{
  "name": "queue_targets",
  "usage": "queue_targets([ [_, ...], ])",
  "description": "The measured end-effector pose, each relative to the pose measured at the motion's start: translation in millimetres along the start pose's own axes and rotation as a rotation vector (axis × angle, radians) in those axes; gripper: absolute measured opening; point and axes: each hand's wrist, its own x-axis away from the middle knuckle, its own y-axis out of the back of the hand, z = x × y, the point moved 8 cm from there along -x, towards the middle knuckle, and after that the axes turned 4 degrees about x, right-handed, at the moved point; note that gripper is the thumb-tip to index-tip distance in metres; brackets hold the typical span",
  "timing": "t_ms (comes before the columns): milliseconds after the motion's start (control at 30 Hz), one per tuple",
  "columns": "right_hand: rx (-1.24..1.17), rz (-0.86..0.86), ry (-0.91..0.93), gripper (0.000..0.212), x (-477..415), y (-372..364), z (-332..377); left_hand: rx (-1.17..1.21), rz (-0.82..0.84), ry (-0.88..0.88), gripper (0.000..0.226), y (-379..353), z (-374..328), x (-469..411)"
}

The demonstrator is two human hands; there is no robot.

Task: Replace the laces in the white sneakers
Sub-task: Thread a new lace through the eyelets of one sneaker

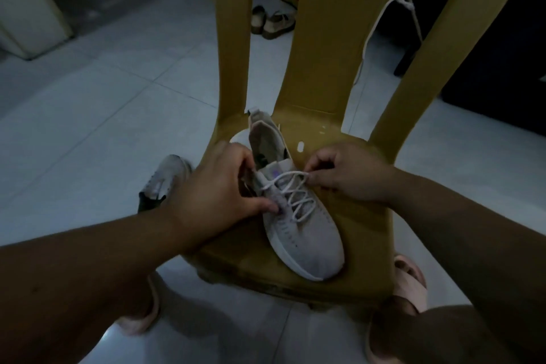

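Observation:
A pale knit sneaker [304, 233] lies on the seat of a yellow plastic chair [351, 216], toe toward me. A white lace [295, 195] criss-crosses its eyelets. My left hand [218, 189] grips the sneaker's left side near the collar, thumb pressed on the upper. My right hand [345, 171] pinches the lace end at the top right eyelet. A second sneaker [165, 180] rests on the floor left of the chair, partly hidden by my left hand.
Another white lace [393, 6] hangs over the chair's backrest at the upper right. Sandals [273, 22] sit on the tiled floor behind the chair. My feet in pink slippers [410, 278] flank the chair's front. A dark cabinet stands at the right.

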Motion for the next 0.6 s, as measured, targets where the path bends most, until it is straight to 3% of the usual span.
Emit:
queue_targets([
  [133, 0.005, -0.010, -0.035, 0.008, 8.8, 7.1, -3.7, 0.158, -0.002, 0.041, 0.030, -6.0, -3.4, -4.5],
  [367, -0.273, -0.079, -0.195, 0.014, 20.3, 4.0, -19.9, 0.330, 0.115, 0.121, 0.024, -26.8, -12.4, -18.7],
  [500, -0.108, -0.114, -0.184, 0.014, 21.5, 9.6, -17.7, 0.358, 0.145, 0.217, 0.014, -24.4, -3.2, -26.3],
  [600, 0.043, -0.136, -0.152, 0.011, 22.1, 17.6, -10.2, 0.138, 0.196, 0.141, 0.015, -16.7, -6.5, -31.1],
])
